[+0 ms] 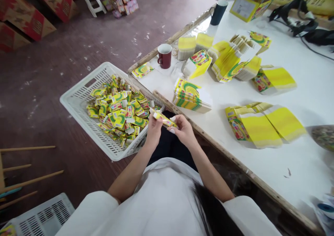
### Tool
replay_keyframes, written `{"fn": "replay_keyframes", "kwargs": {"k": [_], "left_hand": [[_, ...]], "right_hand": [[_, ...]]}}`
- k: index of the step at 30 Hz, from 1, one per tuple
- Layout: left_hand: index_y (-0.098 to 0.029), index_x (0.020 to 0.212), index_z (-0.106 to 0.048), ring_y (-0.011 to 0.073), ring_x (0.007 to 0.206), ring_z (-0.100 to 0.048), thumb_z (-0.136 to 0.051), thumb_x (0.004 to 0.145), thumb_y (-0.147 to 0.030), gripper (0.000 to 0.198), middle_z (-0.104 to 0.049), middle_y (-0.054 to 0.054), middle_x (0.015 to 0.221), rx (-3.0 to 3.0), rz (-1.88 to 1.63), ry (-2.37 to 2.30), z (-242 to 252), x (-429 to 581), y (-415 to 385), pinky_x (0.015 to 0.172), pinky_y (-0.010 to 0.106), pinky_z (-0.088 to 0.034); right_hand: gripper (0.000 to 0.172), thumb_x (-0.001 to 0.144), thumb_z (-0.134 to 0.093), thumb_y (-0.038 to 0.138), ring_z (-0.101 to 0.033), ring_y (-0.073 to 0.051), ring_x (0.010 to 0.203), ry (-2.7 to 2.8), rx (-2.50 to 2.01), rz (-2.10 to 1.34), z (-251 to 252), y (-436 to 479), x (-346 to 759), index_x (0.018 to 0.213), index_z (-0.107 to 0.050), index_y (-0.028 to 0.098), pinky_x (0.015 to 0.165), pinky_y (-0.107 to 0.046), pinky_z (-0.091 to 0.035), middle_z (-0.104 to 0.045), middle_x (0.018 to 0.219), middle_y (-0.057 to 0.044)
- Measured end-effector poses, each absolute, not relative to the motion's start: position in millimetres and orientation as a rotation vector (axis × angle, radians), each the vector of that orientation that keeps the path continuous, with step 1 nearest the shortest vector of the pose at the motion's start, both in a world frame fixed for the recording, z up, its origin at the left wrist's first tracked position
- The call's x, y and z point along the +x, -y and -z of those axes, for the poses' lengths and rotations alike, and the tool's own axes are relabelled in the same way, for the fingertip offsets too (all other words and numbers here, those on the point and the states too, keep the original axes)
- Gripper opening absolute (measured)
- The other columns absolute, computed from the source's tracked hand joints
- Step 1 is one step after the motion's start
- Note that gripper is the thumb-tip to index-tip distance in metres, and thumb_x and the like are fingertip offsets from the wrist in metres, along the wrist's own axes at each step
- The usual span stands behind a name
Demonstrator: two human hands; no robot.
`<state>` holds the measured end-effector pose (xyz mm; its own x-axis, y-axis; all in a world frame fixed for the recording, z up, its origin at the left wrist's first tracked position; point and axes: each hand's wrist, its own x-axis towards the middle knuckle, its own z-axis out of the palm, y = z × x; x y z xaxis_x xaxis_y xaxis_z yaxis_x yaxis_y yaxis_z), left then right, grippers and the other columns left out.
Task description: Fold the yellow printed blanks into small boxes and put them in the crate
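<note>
Between my two hands, above my lap, is a small yellow carton (165, 119) with printed sides. Its white end flap stands up near my left hand (154, 128), whose fingers close round that end. My right hand (182, 128) pinches the other end with thumb and fingers. Just left of my hands, a white plastic basket (86, 124) holds many small yellow-green cartons (120, 112) in a loose heap. Closest on the table to my right hand lies a stack of flat folded cartons (191, 95).
The white table (261, 170) has a worn wooden edge. On it are more carton stacks (263, 124), a red mug (164, 56), a dark mug (219, 12) and an open yellow box (250, 5). A second basket (47, 215) and a stool (92, 0) stand on the floor.
</note>
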<state>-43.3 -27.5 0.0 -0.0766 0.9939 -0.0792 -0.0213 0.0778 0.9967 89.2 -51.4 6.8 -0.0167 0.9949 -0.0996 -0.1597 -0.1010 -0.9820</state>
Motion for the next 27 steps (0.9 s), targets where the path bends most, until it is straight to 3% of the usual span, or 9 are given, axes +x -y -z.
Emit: {"fn": "replay_keyframes", "kwargs": {"k": [3, 6, 9, 11, 13, 16, 20, 24, 27], "left_hand": [[-0.020, 0.086, -0.063, 0.0164, 0.074, -0.068, -0.080, 0.069, -0.065, 0.050, -0.071, 0.000, 0.081, 0.950, -1.304, -1.254, 4, -50, 29, 0.072, 0.030, -0.057], [-0.019, 0.094, -0.068, 0.0209, 0.082, -0.073, -0.077, 0.075, -0.062, 0.047, -0.076, 0.004, 0.087, 0.941, -1.238, -1.206, -1, -64, 22, 0.078, 0.034, -0.059], [-0.023, 0.123, -0.061, 0.0278, 0.117, -0.069, -0.070, 0.077, -0.073, 0.069, -0.073, 0.012, 0.122, 1.118, -1.271, -1.095, -16, -86, 11, 0.104, 0.043, -0.053], [-0.023, 0.139, -0.050, 0.0329, 0.136, -0.057, -0.073, 0.068, -0.078, 0.092, -0.061, 0.017, 0.142, 1.357, -1.194, -1.046, -30, -97, 8, 0.117, 0.049, -0.042], [-0.021, 0.146, -0.043, 0.0374, 0.140, -0.051, -0.085, 0.058, -0.071, 0.110, -0.056, 0.019, 0.147, 1.611, -0.895, -1.051, -42, -100, 11, 0.119, 0.052, -0.039], [-0.020, 0.143, -0.047, 0.0362, 0.123, -0.064, -0.089, 0.062, -0.054, 0.097, -0.066, 0.015, 0.133, 1.778, -0.461, -1.104, -51, -88, 20, 0.107, 0.051, -0.050], [-0.019, 0.134, -0.050, 0.0313, 0.107, -0.070, -0.084, 0.071, -0.044, 0.077, -0.070, 0.011, 0.120, 1.870, -0.541, -1.360, -43, -69, 33, 0.092, 0.043, -0.057], [-0.020, 0.142, -0.039, 0.0337, 0.117, -0.068, -0.085, 0.069, -0.035, 0.087, -0.066, 0.015, 0.131, 2.070, -0.661, -1.454, -27, -63, 38, 0.095, 0.043, -0.055], [-0.022, 0.139, -0.039, 0.0333, 0.116, -0.068, -0.082, 0.073, -0.033, 0.079, -0.065, 0.014, 0.130, 2.187, -0.709, -1.416, -20, -63, 38, 0.093, 0.042, -0.055]], "right_hand": [[0.033, 0.073, -0.083, 0.044, -0.057, -0.014, 0.066, 1.049, -1.141, -1.429, -8, 50, 101, 0.082, -0.058, 0.023, 0.063, -0.028, -0.047, -0.063, 0.075, 0.004], [0.023, 0.079, -0.077, 0.042, -0.058, -0.016, 0.063, 1.157, -1.200, -1.294, -10, 49, 112, 0.079, -0.063, 0.023, 0.061, -0.030, -0.048, -0.066, 0.071, 0.002], [0.010, 0.088, -0.068, 0.028, -0.061, -0.019, 0.073, 1.460, -1.294, -0.822, -15, 48, 125, 0.079, -0.068, 0.024, 0.072, -0.035, -0.050, -0.069, 0.078, -0.001], [0.016, 0.092, -0.063, 0.020, -0.062, -0.020, 0.084, 1.717, -1.278, -0.517, -20, 48, 131, 0.079, -0.071, 0.025, 0.083, -0.038, -0.050, -0.071, 0.083, -0.003], [0.021, 0.095, -0.060, 0.016, -0.062, -0.020, 0.090, 1.921, -1.189, -0.337, -23, 49, 130, 0.082, -0.072, 0.028, 0.095, -0.040, -0.048, -0.071, 0.084, -0.002], [0.012, 0.095, -0.063, 0.026, -0.061, -0.023, 0.108, 1.901, -1.141, -0.242, -21, 53, 119, 0.100, -0.072, 0.032, 0.115, -0.050, -0.038, -0.071, 0.102, -0.003], [0.064, 0.089, -0.067, 0.052, -0.051, -0.032, 0.136, 1.334, -1.193, -0.601, -10, 56, 101, 0.143, -0.048, 0.025, 0.116, -0.056, -0.039, -0.055, 0.143, -0.015], [0.052, 0.095, -0.052, 0.056, -0.062, -0.029, 0.127, 0.966, -1.090, -1.257, -3, 51, 93, 0.134, -0.059, 0.022, 0.112, -0.049, -0.046, -0.068, 0.131, -0.012], [0.047, 0.088, -0.061, 0.056, -0.066, -0.029, 0.119, 0.867, -1.112, -1.363, -4, 46, 93, 0.119, -0.070, 0.022, 0.111, -0.048, -0.047, -0.076, 0.118, -0.008]]}}
